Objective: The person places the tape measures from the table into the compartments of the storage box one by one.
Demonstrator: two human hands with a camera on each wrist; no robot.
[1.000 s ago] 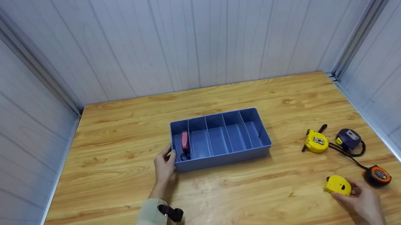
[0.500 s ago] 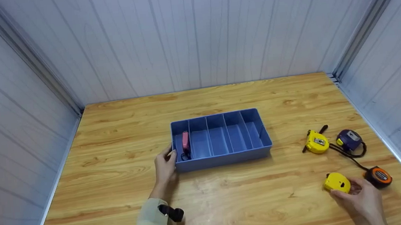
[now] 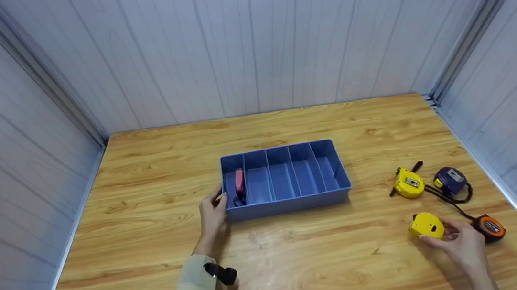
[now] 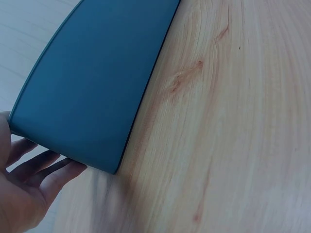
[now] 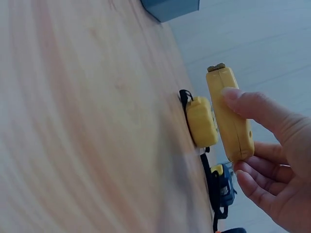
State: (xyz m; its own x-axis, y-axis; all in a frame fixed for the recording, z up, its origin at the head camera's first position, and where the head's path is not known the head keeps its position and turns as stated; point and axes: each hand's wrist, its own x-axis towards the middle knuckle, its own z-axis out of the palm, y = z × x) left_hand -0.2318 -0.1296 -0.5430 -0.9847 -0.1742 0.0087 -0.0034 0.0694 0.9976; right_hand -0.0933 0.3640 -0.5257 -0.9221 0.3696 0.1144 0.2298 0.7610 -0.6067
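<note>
A blue compartment box (image 3: 289,205) sits mid-table, with a pink tape measure (image 3: 239,180) and its dark strap in the leftmost section. At the box's left end, my left hand (image 3: 213,214) grips the wall; in the left wrist view its fingers (image 4: 60,179) lie against the outer end wall, the thumb up at the rim. My right hand (image 3: 463,243) pinches a round yellow tape measure (image 3: 426,226) between thumb and fingers. The right wrist view shows this tape measure (image 5: 231,116) edge-on, held up off the wooden surface.
Right of the box lie another yellow tape measure (image 3: 409,183), a dark purple one (image 3: 450,180) and a black-orange one (image 3: 488,228), with black cords trailing between them. Pale panels (image 3: 248,45) wall in the wooden table (image 3: 299,261) at the back and sides.
My right hand has lifted the yellow tape measure and carried it slightly left and away from me. The left hand and the box have stayed in place.
</note>
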